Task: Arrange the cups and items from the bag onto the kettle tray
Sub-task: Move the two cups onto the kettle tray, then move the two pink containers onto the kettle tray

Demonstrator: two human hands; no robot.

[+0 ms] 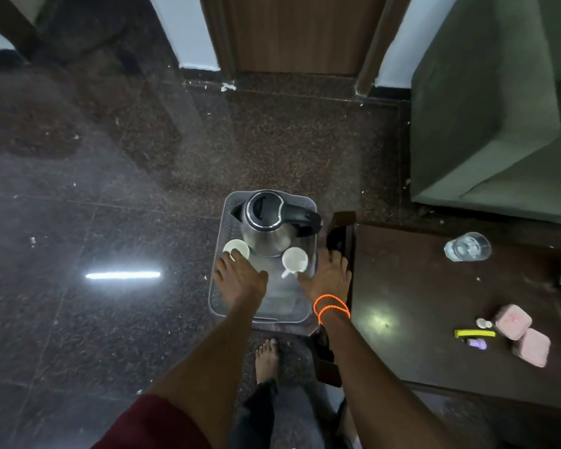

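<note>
A grey plastic tray (221,296) sits on a low stand and carries a steel kettle (266,234) with a black lid and handle. Two white cups stand in front of the kettle, both upright. My left hand (238,281) lies flat with its fingers spread; its fingertips touch the near rim of the left cup (237,247) and its thumb points away from it. My right hand (329,277) is spread over the tray's right rim, thumb close to the handle of the right cup (294,259). No bag is in view.
A dark wooden table (402,286) at the right holds a clear glass (467,247), two pink boxes (522,335), and a yellow item (475,333). A green sofa (486,108) stands at the back right. My bare foot (267,354) is on the polished dark floor.
</note>
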